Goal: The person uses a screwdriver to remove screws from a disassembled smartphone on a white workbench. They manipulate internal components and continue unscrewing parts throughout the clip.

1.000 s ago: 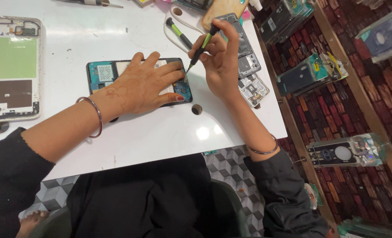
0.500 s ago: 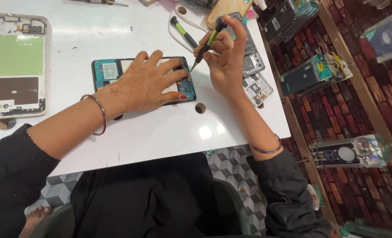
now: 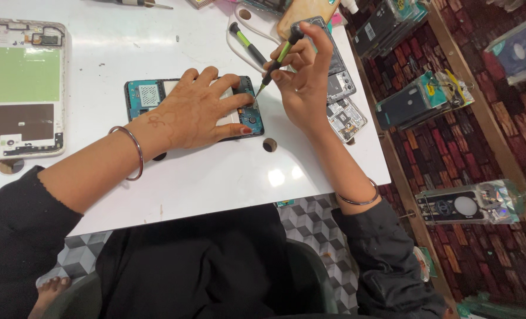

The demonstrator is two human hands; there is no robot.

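An opened phone point(image 3: 146, 94) with teal inner parts lies flat on the white table point(image 3: 215, 177). My left hand point(image 3: 198, 109) rests palm down on it and pins it in place. My right hand point(image 3: 304, 77) holds a thin black and green screwdriver point(image 3: 279, 57) upright at a slant, and its tip touches the phone's right end near my left fingertips. A metal bangle sits on each wrist.
A large opened tablet point(image 3: 20, 88) lies at the table's left. A second green screwdriver point(image 3: 248, 44), another dismantled phone point(image 3: 342, 88) and small circuit parts point(image 3: 347, 118) lie behind my right hand. Packaged phone accessories point(image 3: 422, 103) hang on the brick-patterned wall at right.
The screwdriver has shifted a little in my right fingers, with its tip staying at the phone's right end. My left hand stays pressed on the phone.
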